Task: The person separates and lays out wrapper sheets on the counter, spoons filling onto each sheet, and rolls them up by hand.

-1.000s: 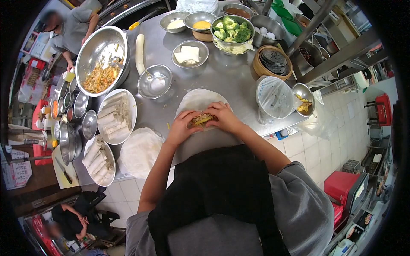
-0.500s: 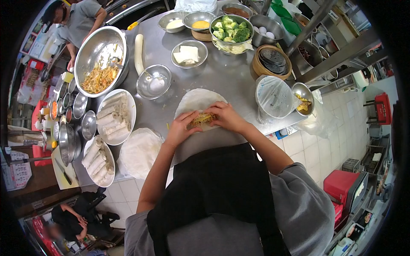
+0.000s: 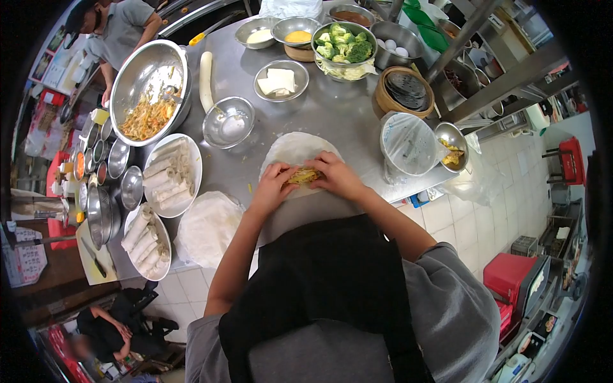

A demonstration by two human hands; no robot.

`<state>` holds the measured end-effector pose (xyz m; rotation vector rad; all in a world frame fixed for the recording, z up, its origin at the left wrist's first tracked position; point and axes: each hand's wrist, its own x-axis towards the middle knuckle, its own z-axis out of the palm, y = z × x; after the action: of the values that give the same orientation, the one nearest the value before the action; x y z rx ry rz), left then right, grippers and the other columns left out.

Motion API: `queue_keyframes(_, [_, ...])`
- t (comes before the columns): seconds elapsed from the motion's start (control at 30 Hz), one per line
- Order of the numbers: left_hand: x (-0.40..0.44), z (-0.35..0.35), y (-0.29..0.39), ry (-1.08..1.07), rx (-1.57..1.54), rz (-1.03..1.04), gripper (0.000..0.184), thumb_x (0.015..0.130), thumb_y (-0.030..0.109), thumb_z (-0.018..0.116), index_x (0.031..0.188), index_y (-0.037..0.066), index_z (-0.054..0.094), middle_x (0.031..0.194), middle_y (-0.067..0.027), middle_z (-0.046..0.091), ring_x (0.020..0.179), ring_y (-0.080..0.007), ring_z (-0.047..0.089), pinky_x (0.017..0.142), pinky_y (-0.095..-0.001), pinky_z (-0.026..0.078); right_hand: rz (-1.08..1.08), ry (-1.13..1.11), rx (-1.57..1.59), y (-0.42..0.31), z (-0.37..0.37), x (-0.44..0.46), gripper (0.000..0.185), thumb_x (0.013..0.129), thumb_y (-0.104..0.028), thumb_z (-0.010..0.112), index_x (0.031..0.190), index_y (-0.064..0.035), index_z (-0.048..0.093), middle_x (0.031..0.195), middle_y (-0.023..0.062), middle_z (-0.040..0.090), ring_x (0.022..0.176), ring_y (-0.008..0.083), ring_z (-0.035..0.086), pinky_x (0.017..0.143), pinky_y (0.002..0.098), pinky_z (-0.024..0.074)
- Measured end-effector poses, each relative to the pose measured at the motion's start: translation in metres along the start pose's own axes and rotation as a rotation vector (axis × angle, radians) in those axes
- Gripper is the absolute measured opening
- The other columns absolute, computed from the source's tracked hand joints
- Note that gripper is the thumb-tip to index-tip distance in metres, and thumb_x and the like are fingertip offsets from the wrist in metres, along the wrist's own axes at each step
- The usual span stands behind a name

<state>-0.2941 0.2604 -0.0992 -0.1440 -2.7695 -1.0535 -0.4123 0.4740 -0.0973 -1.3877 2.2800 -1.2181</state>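
Note:
A thin round spring roll wrapper (image 3: pixel 300 145) lies at the table's near edge, in front of my body. On its near half sits a small heap of shredded vegetable filling (image 3: pixel 304 175). My left hand (image 3: pixel 276 185) curls its fingers against the heap's left end, and my right hand (image 3: pixel 338 177) cups the right end. Both thumbs press from the near side. Part of the filling is hidden under the fingers. To the left, a stack of wrappers (image 3: pixel 211 230) lies beside two white plates of rolled spring rolls, one upper (image 3: pixel 199 167) and one lower (image 3: pixel 167 258).
A large steel bowl (image 3: pixel 182 64) with shredded filling stands at the upper left. Bowls of tofu (image 3: pixel 278 82) and broccoli (image 3: pixel 345 46), a small steel bowl (image 3: pixel 230 124) and a bag-lined container (image 3: pixel 408 147) stand around the table. Another person (image 3: pixel 121 32) is at the far left.
My fingers have drawn in around the filling, which looks more compact. My left hand has shifted slightly right and up. The wrapper stays flat.

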Motion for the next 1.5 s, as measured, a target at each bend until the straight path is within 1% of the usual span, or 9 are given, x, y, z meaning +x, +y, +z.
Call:
queue_keyframes(0.3, [0.0,-0.007,0.0,-0.005,0.007,0.026,0.059,0.071,0.021,0.085,0.127,0.011,0.068,0.114,-0.0102,0.06,0.105,-0.0298,0.058,0.092,-0.0387,0.049,0.028,0.031,-0.031,0.004,0.005,-0.005,0.052,0.072,-0.009,0.082,0.121,-0.0101,0.066,0.11,0.0114,0.06,0.104,0.0323,0.059,0.092,0.041,0.049])
queue_keyframes(0.5, [0.013,-0.015,0.0,-0.115,-0.012,0.037,0.039,0.08,0.02,0.08,0.116,0.007,0.072,0.11,-0.0112,0.065,0.101,-0.0285,0.062,0.089,-0.0385,0.051,0.158,-0.022,0.066,0.0,0.0,-0.008,0.046,0.076,-0.005,0.078,0.121,-0.0069,0.066,0.108,0.014,0.06,0.098,0.0331,0.063,0.087,0.0404,0.052])
queue_keyframes(0.7, [0.017,-0.022,-0.005,-0.025,-0.034,0.063,0.017,0.089,0.012,0.071,0.103,0.004,0.074,0.11,-0.0106,0.066,0.098,-0.0288,0.065,0.086,-0.0371,0.052,0.214,-0.097,0.034,0.011,-0.012,0.003,0.034,0.078,-0.009,0.076,0.112,-0.006,0.07,0.102,0.0161,0.064,0.098,0.0344,0.064,0.087,0.0412,0.0521])
queue_keyframes(0.8, [0.02,-0.024,0.002,-0.022,-0.111,-0.129,0.018,0.087,0.014,0.072,0.101,0.004,0.073,0.113,-0.0102,0.066,0.107,-0.0293,0.062,0.09,-0.0404,0.051,0.315,-0.139,0.146,-0.003,-0.018,0.007,0.039,0.076,-0.01,0.079,0.113,-0.0054,0.069,0.105,0.0162,0.063,0.098,0.0349,0.064,0.086,0.0417,0.0522])
queue_keyframes(0.9, [0.023,-0.021,0.003,0.015,-0.179,-0.136,0.025,0.084,0.014,0.075,0.108,0.006,0.071,0.117,-0.0099,0.065,0.11,-0.0298,0.062,0.093,-0.041,0.051,0.231,-0.11,0.144,-0.013,-0.014,0.006,0.044,0.073,-0.011,0.081,0.114,-0.0048,0.067,0.108,0.0159,0.061,0.098,0.0359,0.063,0.086,0.0423,0.0517])
queue_keyframes(1.1, [0.006,-0.007,0.015,-0.032,0.024,-0.017,0.048,0.078,0.014,0.08,0.124,0.009,0.065,0.119,-0.0093,0.064,0.115,-0.0313,0.059,0.096,-0.0398,0.051,0.157,-0.077,0.076,-0.005,0.001,0.005,0.043,0.073,-0.007,0.08,0.113,-0.0053,0.066,0.108,0.0156,0.059,0.105,0.0366,0.06,0.092,0.0436,0.0491])
queue_keyframes(1.2, [0.001,-0.001,0.004,0.012,0.004,0.01,0.046,0.077,0.012,0.078,0.122,0.011,0.067,0.116,-0.0089,0.065,0.107,-0.0314,0.061,0.094,-0.041,0.052,0.056,-0.055,0.031,0.0,0.006,0.006,0.046,0.072,-0.004,0.081,0.115,-0.0051,0.064,0.109,0.0146,0.059,0.098,0.035,0.062,0.084,0.0419,0.0517])
queue_keyframes(1.4, [-0.001,-0.002,-0.006,-0.028,-0.045,-0.015,0.041,0.078,0.007,0.076,0.118,0.01,0.07,0.114,-0.0096,0.065,0.107,-0.0302,0.061,0.093,-0.0392,0.053,0.024,-0.027,-0.008,0.003,0.01,0.006,0.043,0.072,-0.007,0.082,0.112,-0.0059,0.066,0.108,0.014,0.059,0.102,0.0343,0.059,0.088,0.0418,0.0494])
queue_keyframes(1.5, [-0.004,-0.001,-0.01,-0.013,-0.043,-0.018,0.043,0.077,0.01,0.079,0.12,0.011,0.07,0.116,-0.0091,0.065,0.107,-0.0299,0.062,0.094,-0.0393,0.052,0.022,-0.001,-0.036,0.005,0.011,0.003,0.044,0.072,-0.009,0.082,0.113,-0.0071,0.067,0.11,0.0127,0.059,0.106,0.0337,0.057,0.092,0.0421,0.0473])
